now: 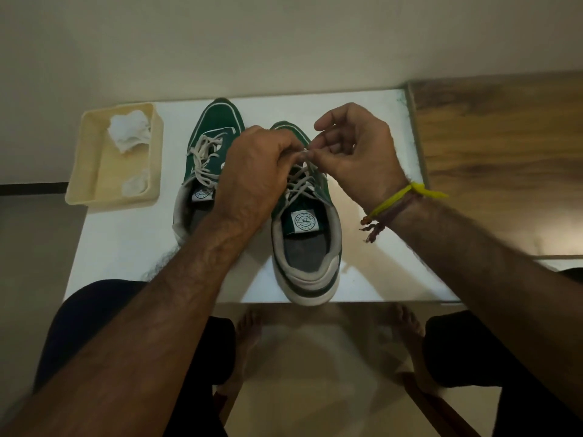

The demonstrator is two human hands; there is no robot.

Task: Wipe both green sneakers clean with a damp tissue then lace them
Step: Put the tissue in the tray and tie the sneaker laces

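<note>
While we sat at the white counter (132, 247), both green sneakers stood side by side on it, toes away from us, the left sneaker (205, 146) already laced and the right sneaker (307, 247) nearest our knees. Beside them, a cream tray (85, 171) held the crumpled tissue (129, 134). Our left hand (252, 175) and right hand (356, 152) each pinched the white lace (298, 181) above the right sneaker's tongue, each grip grasping it.

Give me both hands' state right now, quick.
Left hand: fingers curled, pinching the white lace of the right-side green sneaker.
Right hand: pinching the same lace at its upper end.
</note>
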